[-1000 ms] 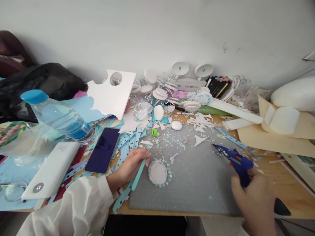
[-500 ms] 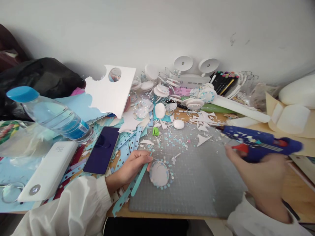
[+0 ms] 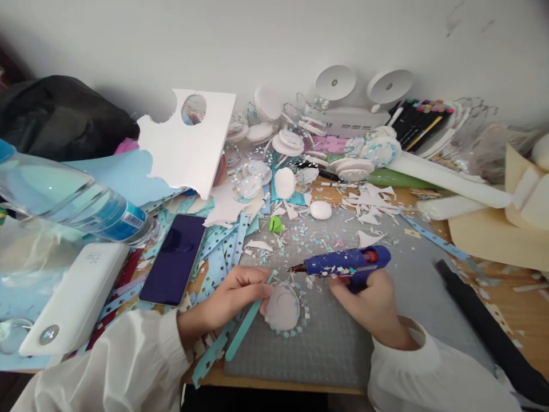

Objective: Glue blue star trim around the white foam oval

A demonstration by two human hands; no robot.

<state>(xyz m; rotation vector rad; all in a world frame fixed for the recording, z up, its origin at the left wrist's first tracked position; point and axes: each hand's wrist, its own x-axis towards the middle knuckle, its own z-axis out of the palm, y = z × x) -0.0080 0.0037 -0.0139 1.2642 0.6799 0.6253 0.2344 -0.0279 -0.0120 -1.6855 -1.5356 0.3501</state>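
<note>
My left hand (image 3: 242,294) is closed on slim teal tweezers (image 3: 244,332), their wide end pointing down toward the table edge. Its fingertips are at the left rim of a round white disc (image 3: 283,309) edged with small pale blue stars. This disc lies on the grey cutting mat (image 3: 326,349). In my right hand (image 3: 369,303) is a blue hot glue gun (image 3: 338,263), sprinkled with paper bits. Its nozzle points left, just above the far rim of the disc, close to my left fingertips. The fingers around the handle are partly hidden.
A phone (image 3: 174,260), a white power bank (image 3: 75,297) and a water bottle (image 3: 86,194) stand to the left among star-punched strips. Behind the mat are decorated white discs (image 3: 287,143), paper scraps and a green clip (image 3: 275,224). A black strap-like object (image 3: 484,326) lies at right.
My right hand has brought the glue gun from the far right leftward over the mat to the disc. My left hand stays by the disc with the tweezers. The view has shifted slightly.
</note>
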